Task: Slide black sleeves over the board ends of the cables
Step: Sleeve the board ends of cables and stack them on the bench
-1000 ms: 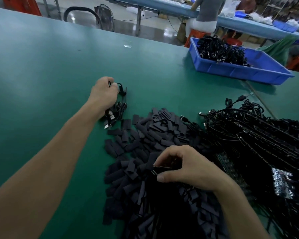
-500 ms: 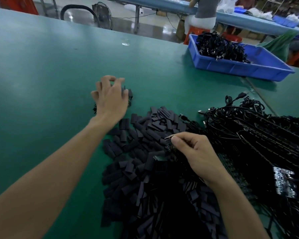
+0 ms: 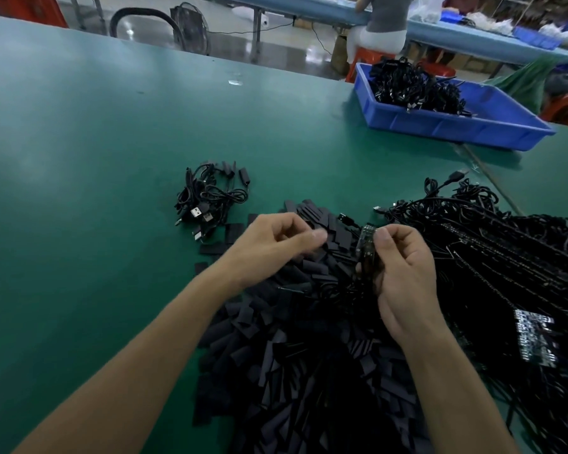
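Sleeves (image 3: 292, 355): black, flat, heaped in a wide pile on the green worktop (image 3: 95, 142), beneath both hands. Right hand (image 3: 404, 273): above the pile's right side, fingers curled round a board (image 3: 365, 247), thumb pressed on its upper part. Board held roughly upright, components showing; lower end lost in the dark under the palm. Left hand (image 3: 276, 247): just left of the board, apart from it, over the pile. Fingers loosely curled, thumb stretched toward the board. Blurred, so impossible to tell whether anything pinched there. Cables (image 3: 505, 257): big tangled heap on the right, touching the pile, more boards among them. Bundle (image 3: 210, 198): small coil of cables lying by itself beyond the pile's left edge, USB plugs showing. Tray (image 3: 456, 122): blue, far right on the worktop, more black cables inside.
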